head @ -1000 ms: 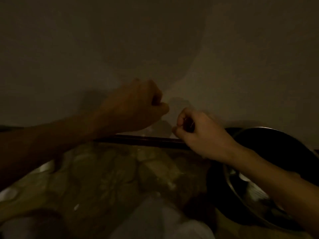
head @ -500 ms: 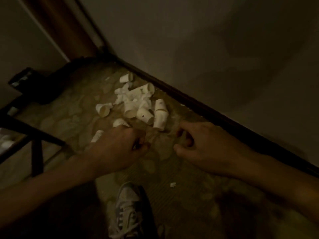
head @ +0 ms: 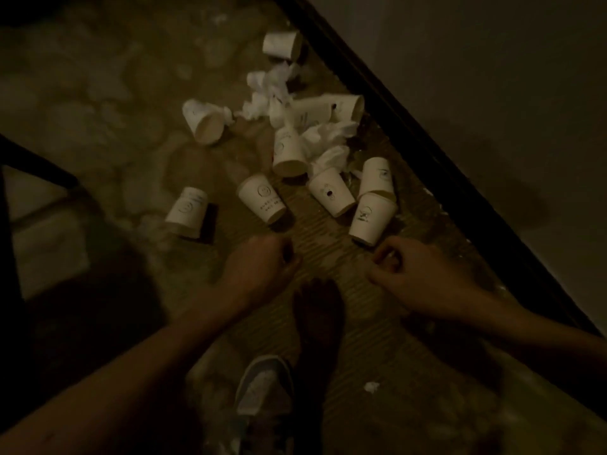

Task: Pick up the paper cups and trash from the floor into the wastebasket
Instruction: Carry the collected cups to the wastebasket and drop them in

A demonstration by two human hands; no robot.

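The patterned floor [head: 115,93] lay open left of the litter, bounded on the right by a wall [head: 492,93] and its dark baseboard [head: 427,152], and at the left edge by a dark frame [head: 36,162]. Paper cups [head: 262,198] lay tipped among crumpled tissue [head: 266,90] beside the baseboard. A shoe [head: 266,389] stood below. The left hand [head: 259,267] and right hand [head: 417,280] hovered just short of the nearest cups, fingers curled in, nothing visible in either. A small scrap [head: 371,386] lay near the shoe.

white paper cups [head: 373,220], seemingly mottled brownish floor [head: 108,103]
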